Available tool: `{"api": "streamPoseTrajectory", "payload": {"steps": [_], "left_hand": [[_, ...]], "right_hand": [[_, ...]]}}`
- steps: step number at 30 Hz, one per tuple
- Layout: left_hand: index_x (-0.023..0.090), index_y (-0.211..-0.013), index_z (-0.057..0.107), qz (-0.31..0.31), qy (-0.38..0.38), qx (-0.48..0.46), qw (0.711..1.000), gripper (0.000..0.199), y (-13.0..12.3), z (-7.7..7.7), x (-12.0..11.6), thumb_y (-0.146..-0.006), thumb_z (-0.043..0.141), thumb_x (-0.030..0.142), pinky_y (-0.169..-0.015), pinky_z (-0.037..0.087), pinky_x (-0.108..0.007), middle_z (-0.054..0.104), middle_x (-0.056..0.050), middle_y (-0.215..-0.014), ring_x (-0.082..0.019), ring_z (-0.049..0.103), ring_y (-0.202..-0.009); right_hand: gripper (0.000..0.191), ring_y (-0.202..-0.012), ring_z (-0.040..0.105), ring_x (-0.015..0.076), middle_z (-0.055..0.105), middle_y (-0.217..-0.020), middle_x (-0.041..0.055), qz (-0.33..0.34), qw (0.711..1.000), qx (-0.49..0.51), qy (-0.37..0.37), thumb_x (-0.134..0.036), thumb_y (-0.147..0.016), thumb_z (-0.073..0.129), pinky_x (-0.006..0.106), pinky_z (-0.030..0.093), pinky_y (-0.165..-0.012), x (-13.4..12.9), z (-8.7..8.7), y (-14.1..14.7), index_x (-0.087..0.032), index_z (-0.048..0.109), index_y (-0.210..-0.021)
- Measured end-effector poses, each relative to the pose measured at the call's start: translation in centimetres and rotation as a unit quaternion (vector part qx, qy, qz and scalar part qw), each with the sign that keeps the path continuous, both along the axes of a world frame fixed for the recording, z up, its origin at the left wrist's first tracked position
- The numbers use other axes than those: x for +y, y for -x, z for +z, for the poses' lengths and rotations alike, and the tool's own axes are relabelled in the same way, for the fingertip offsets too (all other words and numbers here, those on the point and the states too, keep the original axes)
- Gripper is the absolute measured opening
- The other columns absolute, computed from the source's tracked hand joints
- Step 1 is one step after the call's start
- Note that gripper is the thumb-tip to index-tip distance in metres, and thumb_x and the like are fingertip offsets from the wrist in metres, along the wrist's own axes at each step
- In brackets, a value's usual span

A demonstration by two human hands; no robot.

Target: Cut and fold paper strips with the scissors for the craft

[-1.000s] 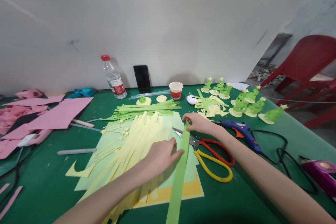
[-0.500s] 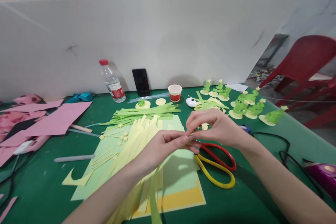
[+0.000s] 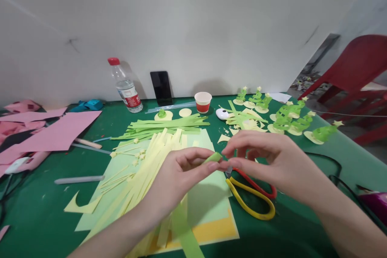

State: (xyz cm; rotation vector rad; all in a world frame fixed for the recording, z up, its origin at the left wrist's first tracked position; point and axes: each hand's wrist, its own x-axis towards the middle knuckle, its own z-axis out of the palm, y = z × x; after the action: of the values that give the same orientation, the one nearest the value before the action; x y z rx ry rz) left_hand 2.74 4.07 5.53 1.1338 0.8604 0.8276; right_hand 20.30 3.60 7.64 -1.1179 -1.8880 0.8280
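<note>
My left hand (image 3: 184, 169) pinches a green paper strip (image 3: 214, 157) between thumb and fingers; its end shows above the thumb, and a long green length hangs below the hand toward the near edge. Close on the right is my right hand (image 3: 266, 155), its fingers curved and apart near the strip's end, with nothing visible in them. Beneath the hands lie pale yellow strips (image 3: 157, 153) on light green sheets (image 3: 208, 209). Scissors with red and yellow handles (image 3: 250, 201) rest under my right hand.
Behind are green strips (image 3: 169, 125), a bottle (image 3: 130, 96), a phone (image 3: 161, 88) and a paper cup (image 3: 203, 102). Several green spiral trees with stars (image 3: 282, 117) stand at the back right. Pink paper (image 3: 60, 131) and a grey pen (image 3: 79, 179) lie left.
My right hand has moved right and its fingers have opened off the strip. The strip's end now shows in my left hand. The view has tilted down.
</note>
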Motion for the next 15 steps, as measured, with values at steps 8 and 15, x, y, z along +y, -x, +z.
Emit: {"api": "streamPoseTrajectory", "payload": {"steps": [8,15], "left_hand": [[0.028,-0.070,0.070,0.039,-0.107,0.104,0.988,0.006,0.0,0.1,-0.9,-0.070,0.066,0.024,-0.066,0.050,-0.020,0.071,0.008,-0.072,-0.014,0.065,-0.072],[0.028,-0.067,0.070,0.084,-0.233,0.205,0.947,0.008,0.2,0.8,-1.2,-0.072,0.064,0.028,-0.084,0.048,-0.030,0.071,0.006,-0.068,-0.022,0.066,-0.083]], "right_hand": [[0.007,-0.048,0.050,0.0100,0.059,-0.059,0.0011,-0.037,0.998,0.048,0.004,-0.018,-0.069,0.059,0.019,0.038,-0.037,-0.8,-0.6,1.4,-0.021,0.060,-0.062],[0.010,-0.045,0.049,0.0100,0.057,-0.055,0.0001,-0.054,0.997,0.051,0.037,-0.014,-0.064,0.054,0.018,0.039,-0.035,-1.0,-0.6,1.9,-0.021,0.056,-0.058]]}}
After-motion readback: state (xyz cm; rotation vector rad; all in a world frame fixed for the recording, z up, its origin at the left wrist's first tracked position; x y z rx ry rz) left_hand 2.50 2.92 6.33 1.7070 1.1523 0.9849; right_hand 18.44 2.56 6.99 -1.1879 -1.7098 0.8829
